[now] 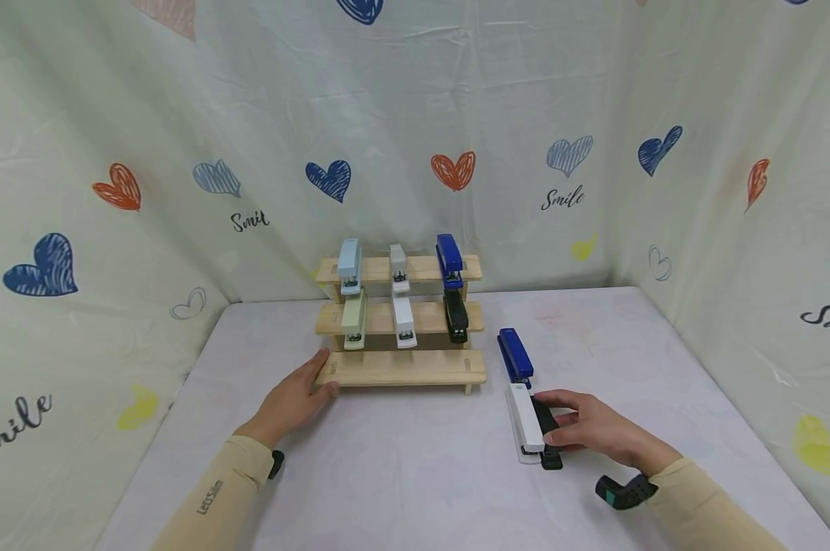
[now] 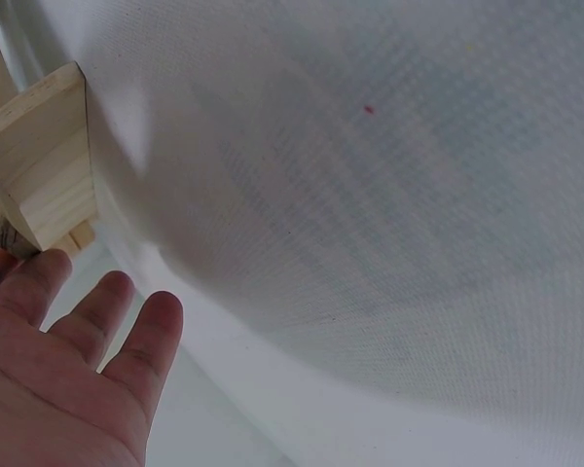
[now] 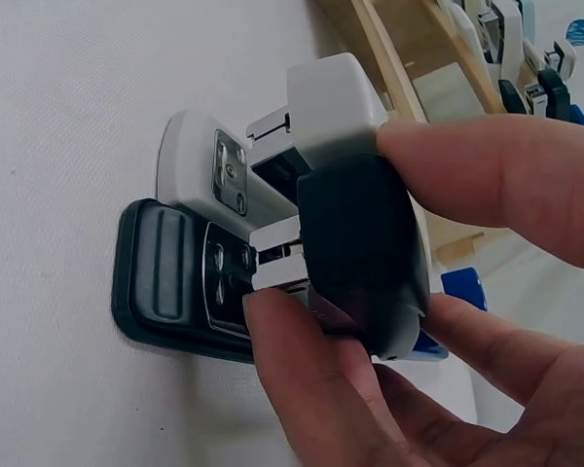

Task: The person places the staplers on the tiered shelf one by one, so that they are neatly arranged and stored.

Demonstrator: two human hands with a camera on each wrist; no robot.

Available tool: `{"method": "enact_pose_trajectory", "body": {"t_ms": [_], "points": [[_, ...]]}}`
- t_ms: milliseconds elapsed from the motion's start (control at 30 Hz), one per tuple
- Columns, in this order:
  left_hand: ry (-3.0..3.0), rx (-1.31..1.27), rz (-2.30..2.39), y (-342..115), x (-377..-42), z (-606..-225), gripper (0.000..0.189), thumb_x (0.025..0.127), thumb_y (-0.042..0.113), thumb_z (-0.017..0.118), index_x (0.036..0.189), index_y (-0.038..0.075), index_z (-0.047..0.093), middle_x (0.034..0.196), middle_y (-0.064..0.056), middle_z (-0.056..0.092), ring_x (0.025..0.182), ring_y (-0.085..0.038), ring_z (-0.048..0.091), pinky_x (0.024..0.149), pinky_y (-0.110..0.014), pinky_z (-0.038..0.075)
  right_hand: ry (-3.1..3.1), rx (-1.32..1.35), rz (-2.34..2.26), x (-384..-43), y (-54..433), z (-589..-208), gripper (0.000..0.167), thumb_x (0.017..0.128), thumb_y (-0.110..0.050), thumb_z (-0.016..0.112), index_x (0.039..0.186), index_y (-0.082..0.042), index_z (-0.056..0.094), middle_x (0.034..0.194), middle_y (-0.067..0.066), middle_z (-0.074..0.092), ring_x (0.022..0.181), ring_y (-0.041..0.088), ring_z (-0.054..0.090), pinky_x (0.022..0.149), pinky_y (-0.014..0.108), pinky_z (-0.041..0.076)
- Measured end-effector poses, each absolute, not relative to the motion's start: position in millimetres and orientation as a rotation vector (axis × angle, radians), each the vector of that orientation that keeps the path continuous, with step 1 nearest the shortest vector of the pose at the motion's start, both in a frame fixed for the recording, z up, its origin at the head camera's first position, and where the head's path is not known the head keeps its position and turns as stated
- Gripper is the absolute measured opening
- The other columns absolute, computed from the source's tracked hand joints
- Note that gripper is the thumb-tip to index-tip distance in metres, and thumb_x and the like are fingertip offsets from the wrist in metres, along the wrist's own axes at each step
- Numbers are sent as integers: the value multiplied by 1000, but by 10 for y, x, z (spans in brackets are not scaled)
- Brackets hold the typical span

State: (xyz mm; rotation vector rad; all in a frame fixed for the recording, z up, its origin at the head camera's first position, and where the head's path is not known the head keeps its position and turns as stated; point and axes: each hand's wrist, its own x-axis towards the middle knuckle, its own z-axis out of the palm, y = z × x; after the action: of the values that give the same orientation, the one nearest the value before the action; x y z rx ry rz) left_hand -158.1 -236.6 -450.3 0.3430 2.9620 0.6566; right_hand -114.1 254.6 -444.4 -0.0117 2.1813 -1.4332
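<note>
My left hand (image 1: 287, 402) holds the left end of the bottom tier of a wooden three-step rack (image 1: 401, 369), thumb at the front corner. In the left wrist view, several fingertips (image 2: 159, 316) extend past the wood. On the table to the right, my right hand (image 1: 604, 430) pinches a black stapler (image 1: 551, 459) around its upper arm. Pressed close along its left side is a white stapler (image 1: 525, 417), which a fingertip (image 3: 419, 156) also touches in the right wrist view. Behind these two lies a blue stapler (image 1: 514, 356).
Light blue (image 1: 349, 264), grey (image 1: 398, 266) and blue (image 1: 449, 256) staplers rest on the top tier. Pale green (image 1: 354, 317), white (image 1: 404, 317) and black (image 1: 455, 314) ones are on the middle tier. A heart-printed curtain (image 1: 394, 92) hangs behind the table.
</note>
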Motion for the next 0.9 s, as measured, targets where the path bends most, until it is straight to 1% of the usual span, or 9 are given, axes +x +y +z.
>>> {"method": "enact_pose_trajectory", "body": {"t_ms": [367, 567, 633, 700, 800, 900], "points": [[2962, 350, 664, -2372, -1578, -4499, 70, 105, 37, 50, 156, -2, 23, 155, -27, 31, 137, -48, 35, 109, -59, 32, 2183, 28, -1425, -1150, 2526, -4438, 76, 79, -7, 84, 146, -3, 47, 126, 22, 52, 97, 30, 63, 76, 45, 59], [2966, 361, 672, -2376, -1586, -4506, 70, 105, 37, 50, 157, -2, 23, 155, -27, 31, 137, -48, 35, 109, -60, 32, 2191, -17, -1414, -1154, 2550, -4437, 73, 81, -6, 81, 146, -5, 47, 134, 24, 47, 98, 30, 62, 75, 44, 58], [2965, 358, 675, -2380, -1591, -4518, 71, 105, 38, 50, 157, -1, 22, 156, -26, 30, 138, -48, 35, 110, -59, 32, 2182, -34, -1420, -1155, 2558, -4440, 73, 81, -4, 80, 146, -4, 47, 134, 25, 45, 97, 30, 62, 74, 44, 58], [2963, 353, 678, -2382, -1596, -4530, 71, 105, 38, 50, 157, 0, 22, 157, -25, 30, 138, -47, 34, 110, -59, 32, 2177, -47, -1422, -1159, 2566, -4439, 73, 80, -4, 79, 146, -4, 47, 132, 25, 46, 95, 29, 62, 73, 44, 58], [2963, 359, 675, -2381, -1596, -4536, 71, 105, 39, 50, 157, -1, 22, 157, -25, 29, 138, -47, 34, 110, -59, 32, 2176, -48, -1413, -1165, 2573, -4435, 74, 80, -4, 80, 145, -4, 47, 124, 23, 47, 91, 27, 62, 73, 43, 58], [2964, 357, 678, -2378, -1594, -4532, 71, 105, 39, 50, 157, -1, 22, 157, -25, 30, 138, -47, 34, 110, -59, 32, 2176, -39, -1401, -1169, 2578, -4429, 74, 79, -4, 80, 146, -5, 47, 122, 22, 47, 88, 27, 62, 72, 43, 59]]}}
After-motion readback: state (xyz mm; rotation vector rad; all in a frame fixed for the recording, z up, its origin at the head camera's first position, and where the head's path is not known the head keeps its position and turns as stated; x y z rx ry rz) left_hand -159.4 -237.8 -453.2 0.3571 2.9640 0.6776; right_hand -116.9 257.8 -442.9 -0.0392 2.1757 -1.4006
